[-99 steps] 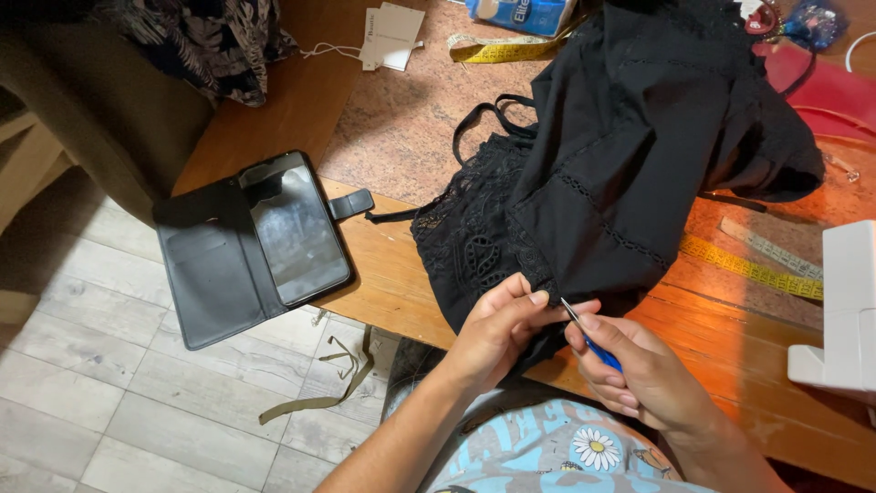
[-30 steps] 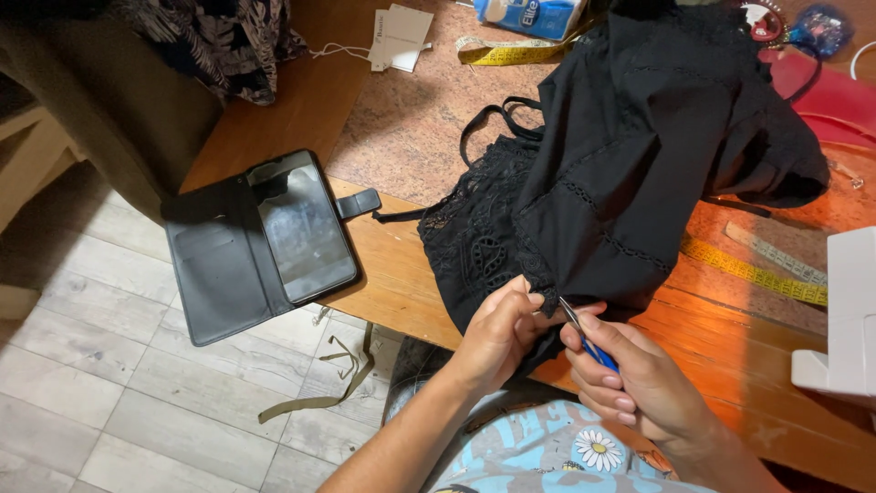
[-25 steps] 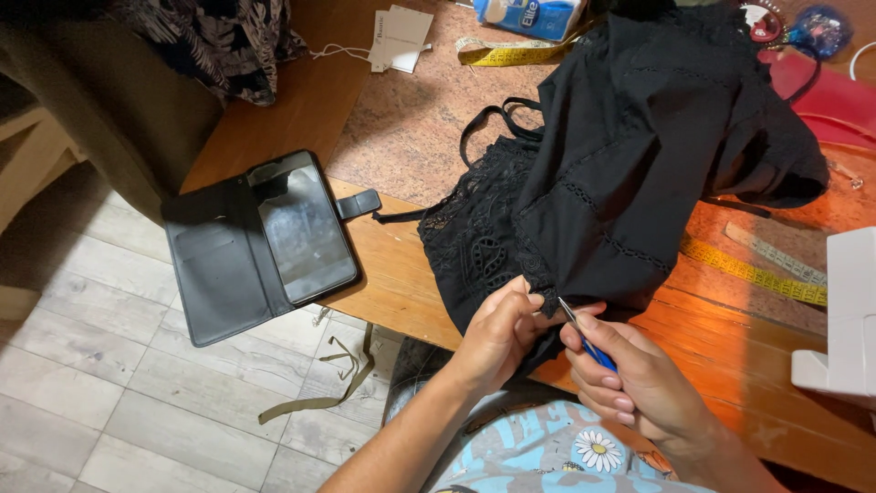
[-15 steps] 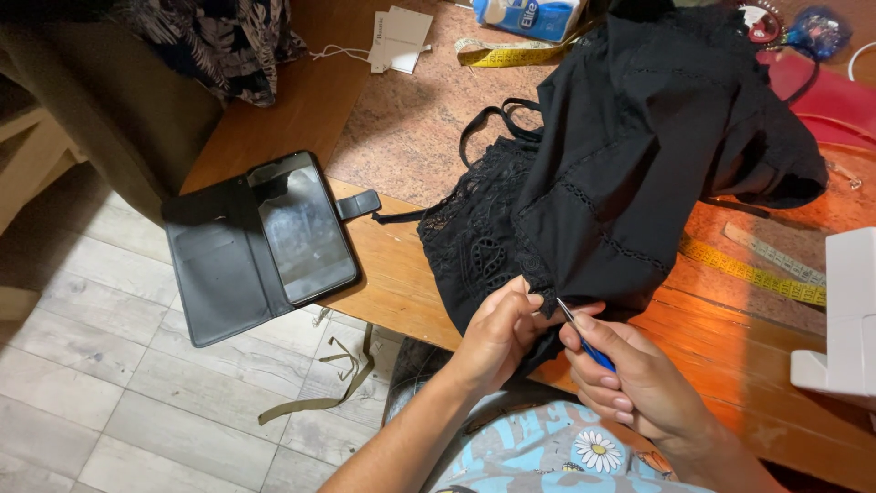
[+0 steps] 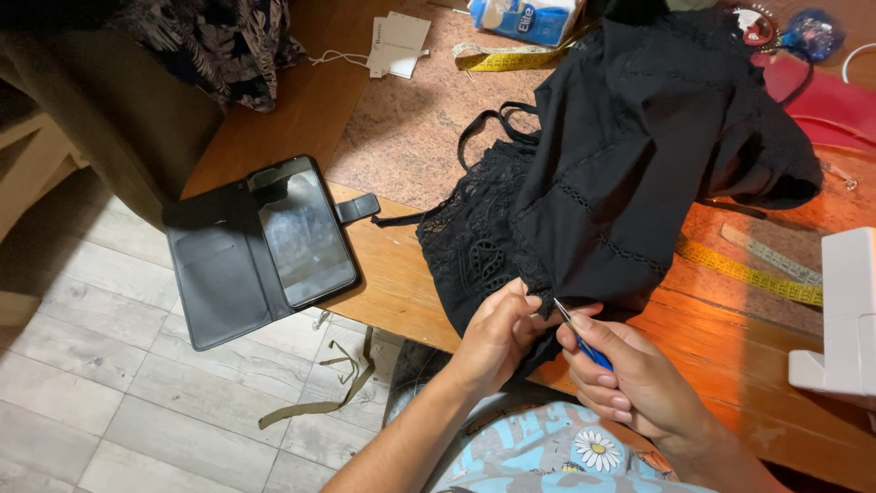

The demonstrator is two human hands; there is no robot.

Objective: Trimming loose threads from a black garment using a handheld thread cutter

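Note:
A black lace garment (image 5: pixel 620 164) lies heaped on the wooden table (image 5: pixel 401 274), its lower edge hanging over the near side. My left hand (image 5: pixel 497 333) pinches that lower edge between thumb and fingers. My right hand (image 5: pixel 630 379) holds a small blue-handled seam ripper (image 5: pixel 584 340), whose metal tip touches the fabric right beside the left fingers. Both hands sit close together at the table's front edge, above my lap.
A phone in an open black wallet case (image 5: pixel 265 242) overhangs the table's left corner. A yellow tape measure (image 5: pixel 748 272) runs right of the garment, another (image 5: pixel 511 59) at the back. A white sewing machine (image 5: pixel 844 319) stands at right. Olive ribbon scraps (image 5: pixel 328 393) lie on the tiled floor.
Almost nothing differs. Both hands stay on the garment's lower edge, with only slight shifts of the seam ripper's tip and the fingers.

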